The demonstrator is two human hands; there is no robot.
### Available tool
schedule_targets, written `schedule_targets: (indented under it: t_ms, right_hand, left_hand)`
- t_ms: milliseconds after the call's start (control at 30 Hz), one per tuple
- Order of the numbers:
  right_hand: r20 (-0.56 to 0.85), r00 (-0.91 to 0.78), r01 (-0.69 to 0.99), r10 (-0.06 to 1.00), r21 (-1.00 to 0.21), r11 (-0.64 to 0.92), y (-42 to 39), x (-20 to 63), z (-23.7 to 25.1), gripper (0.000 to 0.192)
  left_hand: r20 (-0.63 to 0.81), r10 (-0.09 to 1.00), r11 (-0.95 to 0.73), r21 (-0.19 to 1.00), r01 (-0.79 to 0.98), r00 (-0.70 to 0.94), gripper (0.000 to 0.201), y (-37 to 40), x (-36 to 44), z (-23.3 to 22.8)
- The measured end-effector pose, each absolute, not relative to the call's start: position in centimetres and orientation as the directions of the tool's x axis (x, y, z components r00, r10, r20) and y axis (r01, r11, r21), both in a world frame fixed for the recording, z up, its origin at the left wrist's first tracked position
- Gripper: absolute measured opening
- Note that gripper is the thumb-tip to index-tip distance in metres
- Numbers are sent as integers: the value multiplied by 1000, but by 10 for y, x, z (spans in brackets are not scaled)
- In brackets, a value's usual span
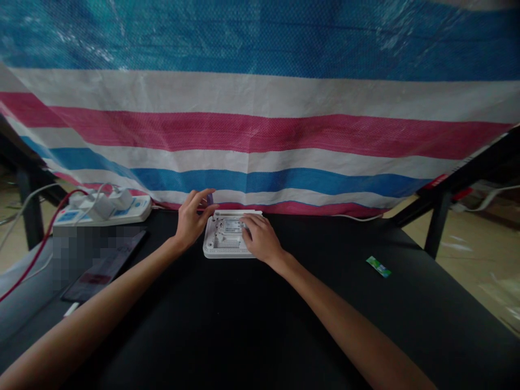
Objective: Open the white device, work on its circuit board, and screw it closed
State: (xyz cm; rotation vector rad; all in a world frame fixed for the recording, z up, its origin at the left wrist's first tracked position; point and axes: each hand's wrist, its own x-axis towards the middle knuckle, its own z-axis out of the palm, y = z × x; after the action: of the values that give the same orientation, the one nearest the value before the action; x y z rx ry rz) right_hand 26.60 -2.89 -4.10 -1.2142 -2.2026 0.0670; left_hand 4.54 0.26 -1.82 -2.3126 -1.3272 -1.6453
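A white flat device (222, 245) lies bottom-up on the black table (325, 303), near the far edge, with a label and vent holes showing. My right hand (262, 238) rests on its right half, fingers pressing on the label area. My left hand (194, 216) hovers just left of the device's far corner, thumb and fingers pinched on a small dark bluish piece (209, 199); what that piece is cannot be made out.
A white power strip (101, 210) with plugs and red and white cables sits at the far left. A dark phone (103, 268) lies at the left. A small green packet (378, 266) lies at the right. A striped tarp (260, 135) hangs behind the table.
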Motion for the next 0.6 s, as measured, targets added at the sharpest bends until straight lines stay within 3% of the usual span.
schedule_targets:
  t_ms: [367, 600]
  right_hand:
    - [487, -387, 750, 783, -327, 575, -29, 266, -41, 31]
    - [489, -387, 752, 782, -323, 574, -29, 266, -42, 31]
  left_hand:
    - [715, 695, -630, 560, 538, 71, 30, -3, 48, -14]
    - [738, 674, -631, 549, 549, 37, 28, 0, 48, -13]
